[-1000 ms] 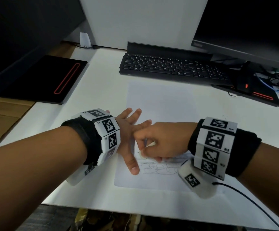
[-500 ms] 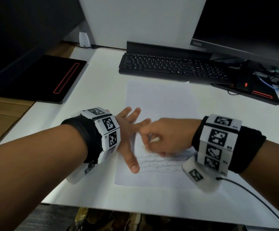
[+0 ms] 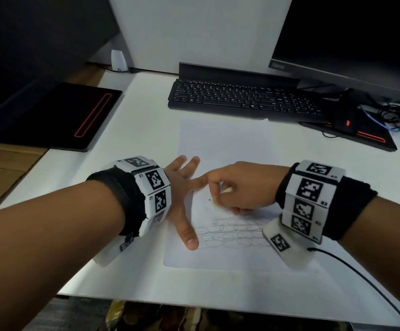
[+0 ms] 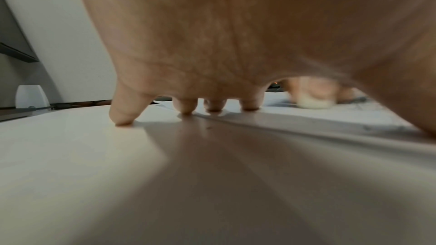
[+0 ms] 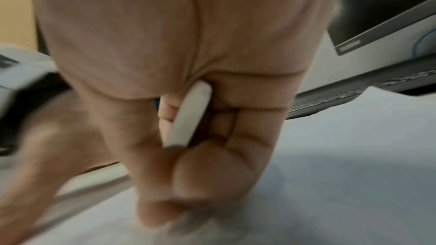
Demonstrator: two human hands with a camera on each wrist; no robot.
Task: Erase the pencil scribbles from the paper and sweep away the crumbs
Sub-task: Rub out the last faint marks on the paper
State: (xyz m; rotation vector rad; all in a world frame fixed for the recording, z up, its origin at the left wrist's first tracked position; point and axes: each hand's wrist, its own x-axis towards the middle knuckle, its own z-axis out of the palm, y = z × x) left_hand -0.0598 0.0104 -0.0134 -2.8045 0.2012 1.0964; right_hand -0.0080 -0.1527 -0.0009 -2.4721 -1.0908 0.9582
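Right hand [image 3: 240, 186] shifted rightward, fingers gripping eraser [image 3: 225, 190].

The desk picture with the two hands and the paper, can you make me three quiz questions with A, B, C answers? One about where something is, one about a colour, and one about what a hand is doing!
1. Where does the keyboard lie?
A. beyond the paper's far edge
B. on top of the paper
C. under the left hand

2. What colour is the eraser?
A. red
B. white
C. green

3. What is the left hand doing?
A. gripping a pencil
B. lifted off the desk
C. spread, fingers pressing on the paper and desk

Answers:
1. A, the head view shows it past the top of the paper.
2. B, the right wrist view shows a white piece held in the right hand.
3. C, the left wrist view shows straight fingertips touching down by the paper's edge.
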